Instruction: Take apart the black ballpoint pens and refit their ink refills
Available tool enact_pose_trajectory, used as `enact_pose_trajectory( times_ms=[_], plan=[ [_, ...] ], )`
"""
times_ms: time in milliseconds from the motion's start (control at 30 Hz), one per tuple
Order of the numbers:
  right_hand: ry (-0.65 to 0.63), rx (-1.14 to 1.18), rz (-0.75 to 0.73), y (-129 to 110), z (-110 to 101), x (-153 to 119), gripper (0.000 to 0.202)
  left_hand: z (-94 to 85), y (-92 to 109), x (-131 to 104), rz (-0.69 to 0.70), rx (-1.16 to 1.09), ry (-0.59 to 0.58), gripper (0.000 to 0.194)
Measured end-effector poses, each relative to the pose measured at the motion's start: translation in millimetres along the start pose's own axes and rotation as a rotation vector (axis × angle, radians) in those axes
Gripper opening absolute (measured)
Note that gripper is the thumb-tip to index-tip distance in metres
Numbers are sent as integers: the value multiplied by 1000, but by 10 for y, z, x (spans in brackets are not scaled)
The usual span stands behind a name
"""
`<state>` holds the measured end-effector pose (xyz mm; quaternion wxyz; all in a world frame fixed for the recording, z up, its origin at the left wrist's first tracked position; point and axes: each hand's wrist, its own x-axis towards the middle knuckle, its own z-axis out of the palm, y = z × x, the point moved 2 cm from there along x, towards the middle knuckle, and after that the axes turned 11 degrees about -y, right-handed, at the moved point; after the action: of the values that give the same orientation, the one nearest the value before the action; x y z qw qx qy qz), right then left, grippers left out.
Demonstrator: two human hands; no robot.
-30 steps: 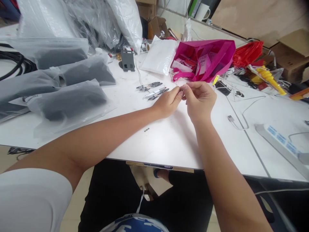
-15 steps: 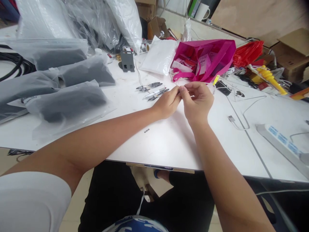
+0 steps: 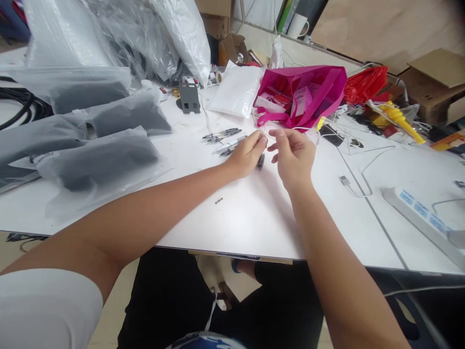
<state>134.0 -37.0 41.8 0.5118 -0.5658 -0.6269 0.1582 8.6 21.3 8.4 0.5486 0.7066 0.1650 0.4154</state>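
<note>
My left hand [image 3: 249, 154] is closed, thumb against the fingers, over the middle of the white table. Below its fingers shows a small dark piece [image 3: 260, 162]; whether the hand grips it or it lies on the table, I cannot tell. Just to the right, my right hand [image 3: 296, 155] has its fingers apart and seems to hold nothing. A narrow gap separates the two hands. Several pens [image 3: 222, 135] lie beyond my left hand, some partly hidden by it. Closer to the front edge rests a small thin grey piece [image 3: 218, 200].
A magenta bag [image 3: 323, 92] with boxes inside stands behind my hands, beside a white plastic packet [image 3: 238, 89]. Grey-filled plastic bags [image 3: 105, 155] lie at left. A power strip [image 3: 421, 213] and a cable plug [image 3: 344, 181] are at right.
My hands, touching at the fingertips before, have come apart, and my right fingers have spread. The dark piece now shows under my left hand. The view has shifted slightly.
</note>
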Motion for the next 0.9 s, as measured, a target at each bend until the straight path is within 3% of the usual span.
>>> enact_pose_trajectory(
  times_ms=[133,300,367,500,567,633,767,900],
  plan=[
    [0,37,49,65,-77,62,39,-52,21,96,-89,-265,-50,33],
    [-134,8,190,58,-123,67,35,-109,31,123,-136,-411,-61,28],
    [-310,26,240,0,-117,31,31,-115,17,114,-134,-445,-60,27],
    [-908,92,212,-202,-2,-132,17,-114,-24,99,-155,-459,-33,26],
    [-1103,69,170,-296,84,-218,20,-115,-38,103,-154,-446,-22,26],
    [-1156,28,120,-363,172,-273,24,-118,-44,112,-151,-437,-14,27],
    [-1122,-6,33,-432,325,-340,28,-127,-42,130,-145,-438,-3,28],
    [-1176,-64,-14,-476,440,-416,10,-146,-46,128,-136,-424,-2,27]
  ],
)
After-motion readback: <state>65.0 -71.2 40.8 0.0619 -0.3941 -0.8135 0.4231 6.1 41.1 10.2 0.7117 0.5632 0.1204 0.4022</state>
